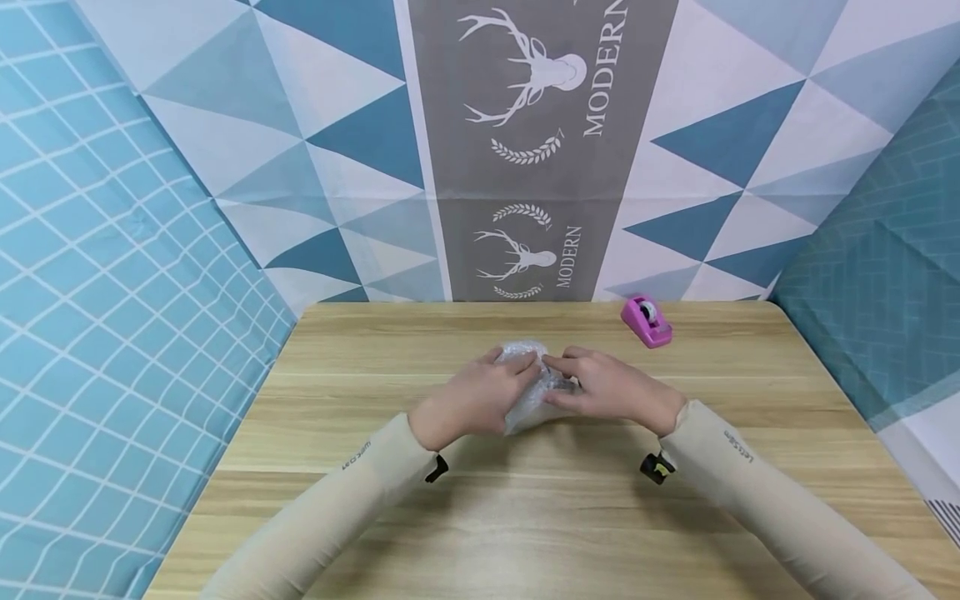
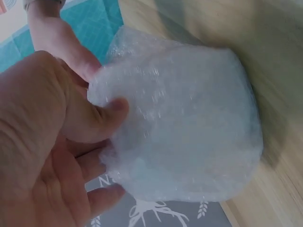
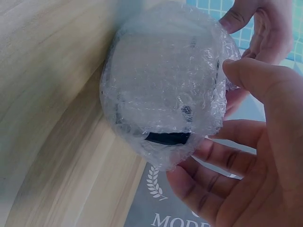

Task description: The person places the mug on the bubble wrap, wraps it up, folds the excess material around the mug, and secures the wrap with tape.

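Note:
A bundle in clear bubble wrap stands on the wooden table in the head view, with both hands at its top. My left hand grips its left side; in the left wrist view the thumb presses on the wrap and other fingers reach behind it. From the right, my right hand holds the upper edge between thumb and fingers. Through the plastic in the right wrist view, a pale object with a black patch shows. What it is cannot be made out.
A pink tape dispenser sits near the table's back edge, right of the bundle. Behind the wooden table hangs a patterned cloth. Blue gridded cloth borders the left side, teal cloth the right.

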Motion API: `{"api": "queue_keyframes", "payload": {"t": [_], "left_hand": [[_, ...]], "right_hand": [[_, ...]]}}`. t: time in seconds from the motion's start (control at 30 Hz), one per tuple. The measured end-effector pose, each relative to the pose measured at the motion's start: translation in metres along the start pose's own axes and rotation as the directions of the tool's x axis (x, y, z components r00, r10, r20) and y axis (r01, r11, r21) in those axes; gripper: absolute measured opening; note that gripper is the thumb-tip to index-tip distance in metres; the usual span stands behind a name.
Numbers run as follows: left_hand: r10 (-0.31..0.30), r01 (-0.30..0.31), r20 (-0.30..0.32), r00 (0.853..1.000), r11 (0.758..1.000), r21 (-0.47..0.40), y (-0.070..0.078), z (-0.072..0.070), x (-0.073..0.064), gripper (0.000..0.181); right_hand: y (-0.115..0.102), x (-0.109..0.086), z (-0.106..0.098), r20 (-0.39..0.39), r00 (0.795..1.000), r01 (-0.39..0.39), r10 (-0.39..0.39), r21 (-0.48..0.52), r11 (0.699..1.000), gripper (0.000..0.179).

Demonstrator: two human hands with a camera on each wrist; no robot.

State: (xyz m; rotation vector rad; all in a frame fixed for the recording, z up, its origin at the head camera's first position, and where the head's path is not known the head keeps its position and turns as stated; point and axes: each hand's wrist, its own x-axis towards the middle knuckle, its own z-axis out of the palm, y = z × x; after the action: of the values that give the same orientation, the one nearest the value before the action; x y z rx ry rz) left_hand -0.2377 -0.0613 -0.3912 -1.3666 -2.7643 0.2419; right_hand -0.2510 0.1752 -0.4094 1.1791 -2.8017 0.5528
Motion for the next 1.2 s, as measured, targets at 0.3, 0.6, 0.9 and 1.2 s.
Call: {"api": "queue_keyframes", "payload": {"t": [0.3,0.6,0.9,1.2], "left_hand": [[0.02,-0.005,0.092,0.996,0.988,-0.155,-0.003,-0.003,-0.001,0.068],[0.066,-0.059,0.058,0.996,0.991,-0.118,-0.01,0.002,0.0,0.066],[0.076,-0.065,0.052,0.996,0.979,-0.191,-0.014,0.004,0.001,0.067],[0.072,-0.012,0.125,0.99,0.905,-0.425,-0.023,0.005,0.003,0.057]], "right_hand": [[-0.003,0.0,0.002,-0.037,0.999,0.013,-0.013,0.013,1.0,0.061],[-0.004,0.0,-0.005,0.07,0.997,-0.03,0.021,0.139,0.99,0.05],[-0.006,0.001,-0.004,0.073,0.997,-0.022,0.01,0.165,0.986,0.046],[-0.008,0.001,-0.004,0.076,0.997,-0.022,0.007,0.194,0.981,0.04]]}}
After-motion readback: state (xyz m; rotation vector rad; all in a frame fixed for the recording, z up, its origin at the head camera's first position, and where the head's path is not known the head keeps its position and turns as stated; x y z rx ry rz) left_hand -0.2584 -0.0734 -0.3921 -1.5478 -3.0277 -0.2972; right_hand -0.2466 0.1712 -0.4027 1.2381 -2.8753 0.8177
